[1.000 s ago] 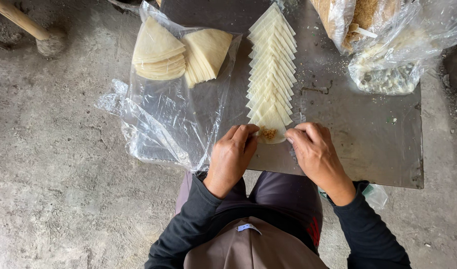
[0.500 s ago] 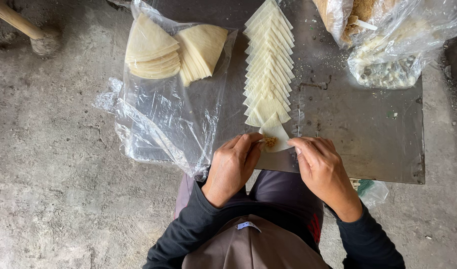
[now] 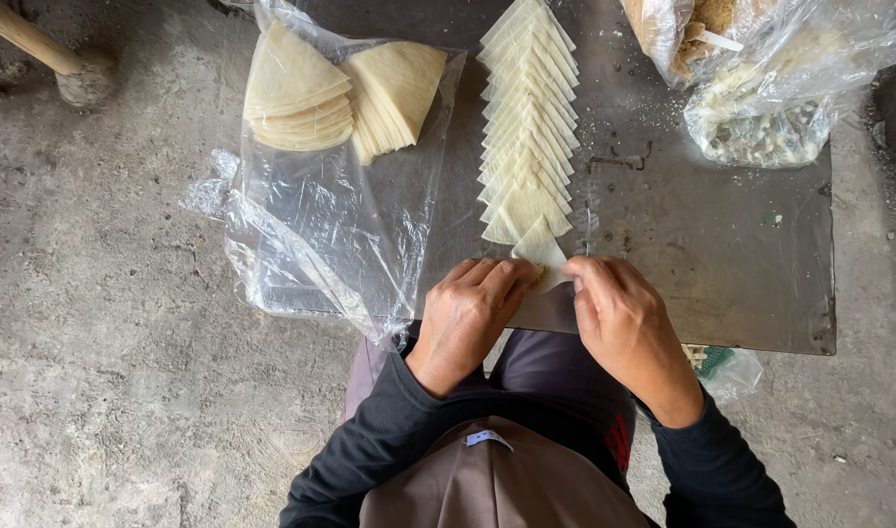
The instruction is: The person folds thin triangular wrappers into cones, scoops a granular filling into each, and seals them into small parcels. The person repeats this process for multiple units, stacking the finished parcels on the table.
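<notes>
Fingers of the left hand and of the right hand are curled inward and pinch one triangular wrapper at the near edge of the counter. Left fingertips press on the wrapper's left side, right fingertips on its right side; a spot of brown filling shows between them. Wrapper tip points far, touching the near end of the wrapper row.

The row runs from near to far along the counter's middle, each triangle overlapping the next. Left of the row, a clear plastic sheet hangs over the counter's left and near edges. On its far part lie two wrapper stacks, side by side and touching. At the far right, clear bags rest on the counter. A wooden handle lies on the floor at far left.
</notes>
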{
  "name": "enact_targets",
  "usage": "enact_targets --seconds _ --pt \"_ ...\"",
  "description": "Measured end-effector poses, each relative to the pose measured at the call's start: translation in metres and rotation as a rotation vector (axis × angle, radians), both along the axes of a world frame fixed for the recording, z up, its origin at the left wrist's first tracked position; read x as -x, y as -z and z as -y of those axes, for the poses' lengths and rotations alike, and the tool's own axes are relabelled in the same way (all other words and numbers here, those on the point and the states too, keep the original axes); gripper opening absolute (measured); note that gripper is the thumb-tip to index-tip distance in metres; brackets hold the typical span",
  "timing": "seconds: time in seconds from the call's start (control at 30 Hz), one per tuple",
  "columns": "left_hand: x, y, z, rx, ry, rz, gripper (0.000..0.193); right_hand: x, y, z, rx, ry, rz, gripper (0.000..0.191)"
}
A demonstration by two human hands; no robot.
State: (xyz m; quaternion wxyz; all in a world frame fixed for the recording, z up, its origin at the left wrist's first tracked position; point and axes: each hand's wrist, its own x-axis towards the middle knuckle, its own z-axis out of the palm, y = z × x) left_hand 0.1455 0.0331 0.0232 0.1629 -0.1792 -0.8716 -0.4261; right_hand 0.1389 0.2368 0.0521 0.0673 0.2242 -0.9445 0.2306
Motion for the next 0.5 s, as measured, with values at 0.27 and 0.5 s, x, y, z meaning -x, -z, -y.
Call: enact_targets --seconds 0.27,0.5 --pt "0.001 0.001 0.005 -0.036 0.062 -0.031 0.02 0.004 0.004 0.0 0.226 0.044 0.092 0.018" --pt "0.004 0.007 0.007 -0.019 0.094 -0.037 0.021 0.004 0.01 0.006 0.287 0.031 0.072 0.022"
